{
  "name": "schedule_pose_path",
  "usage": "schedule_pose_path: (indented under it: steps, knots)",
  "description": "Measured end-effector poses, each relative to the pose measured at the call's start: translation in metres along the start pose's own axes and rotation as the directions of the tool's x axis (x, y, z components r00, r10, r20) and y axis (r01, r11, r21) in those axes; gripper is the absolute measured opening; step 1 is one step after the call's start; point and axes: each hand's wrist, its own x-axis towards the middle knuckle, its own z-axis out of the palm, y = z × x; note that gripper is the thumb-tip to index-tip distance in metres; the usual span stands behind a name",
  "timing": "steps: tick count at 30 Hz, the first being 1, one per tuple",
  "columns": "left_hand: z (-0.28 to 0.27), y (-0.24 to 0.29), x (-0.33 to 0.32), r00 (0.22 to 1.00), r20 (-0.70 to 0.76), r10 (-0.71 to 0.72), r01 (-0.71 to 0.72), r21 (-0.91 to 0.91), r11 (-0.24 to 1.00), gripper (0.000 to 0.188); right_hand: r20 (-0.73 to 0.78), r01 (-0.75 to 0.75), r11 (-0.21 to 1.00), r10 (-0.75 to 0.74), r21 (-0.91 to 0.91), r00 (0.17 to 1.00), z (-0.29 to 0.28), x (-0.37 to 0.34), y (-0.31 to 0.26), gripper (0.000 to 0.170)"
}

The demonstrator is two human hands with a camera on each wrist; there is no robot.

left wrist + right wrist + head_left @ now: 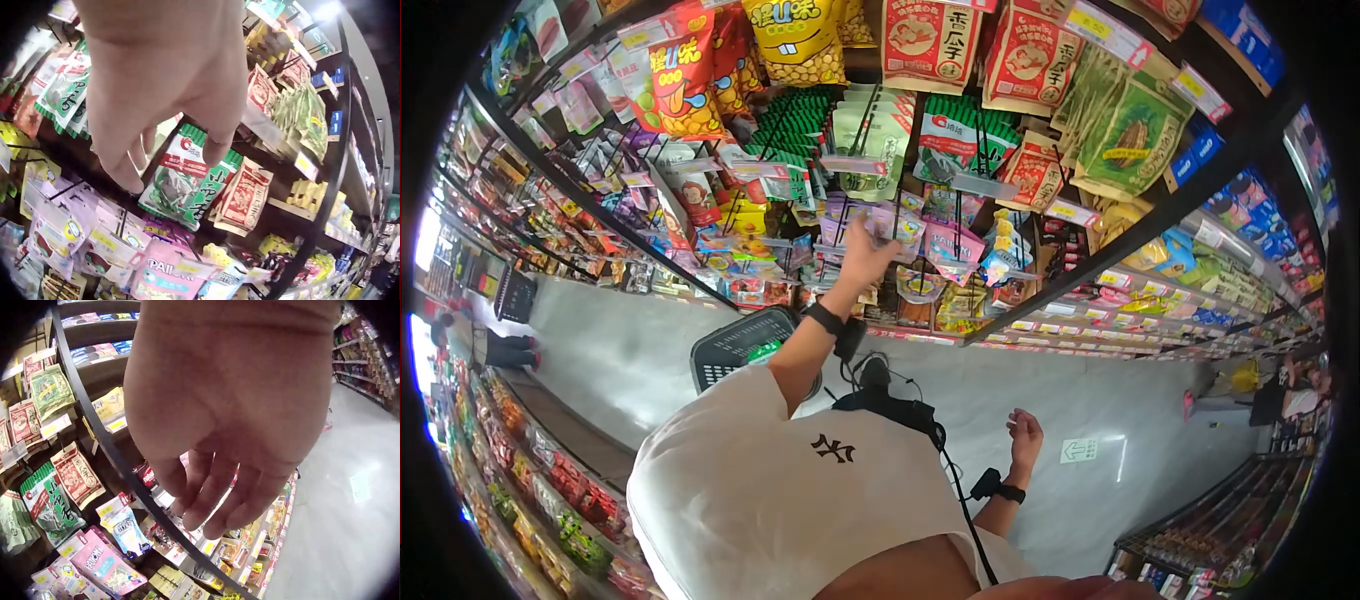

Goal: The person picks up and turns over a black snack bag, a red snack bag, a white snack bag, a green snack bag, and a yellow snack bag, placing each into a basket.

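My left hand (pixel 868 258) reaches up to the snack rack, close to a row of lilac snack bags (pixel 892 222). In the left wrist view its fingers (pixel 119 165) point down with the thumb apart, and nothing shows between them. Beyond them hangs a green-and-white bag (pixel 187 178), with red-and-cream bags (pixel 242 199) beside it. Pink bags (pixel 165 275) hang lower down. My right hand (pixel 1025 438) hangs in the air over the aisle, away from the rack, its fingers (pixel 212 494) loosely bent and holding nothing.
A dark shopping basket (pixel 725 352) with a green item in it stands on the floor by the rack. A black shelf post (pixel 1090 255) slants beside the hanging bags. Other people (pixel 500 350) stand at the far left and far right of the aisle.
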Motion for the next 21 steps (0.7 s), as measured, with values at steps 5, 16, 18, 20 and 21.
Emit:
schedule_pose_path:
  steps: [5,16,18,20,21]
  knots:
    - [0.005,-0.010,0.061,0.939,-0.325,0.110,-0.062,0.155,0.986,0.104,0.065,0.041,0.994,-0.034,-0.100,0.997,0.023,0.061,-0.060,0.026]
    - [0.009,-0.066,0.131,0.983,-0.179,-0.027,0.037,0.055,0.998,0.077,0.291,0.066,0.967,0.009,-0.246,0.957,0.061,0.159,-0.106,0.031]
    - [0.006,-0.048,0.121,0.978,-0.164,-0.126,0.120,-0.049,0.992,0.072,0.332,0.076,0.967,0.009,-0.242,0.943,0.057,0.180,-0.109,0.028]
    - [0.003,-0.026,0.107,0.965,-0.149,-0.217,0.197,-0.140,0.970,0.073,0.415,0.135,0.959,-0.020,-0.250,0.910,0.048,0.209,-0.110,0.027]
    - [0.006,-0.019,0.102,0.958,-0.184,-0.218,0.192,-0.150,0.970,0.074,0.469,0.184,0.951,-0.048,-0.249,0.882,0.046,0.225,-0.110,0.028]
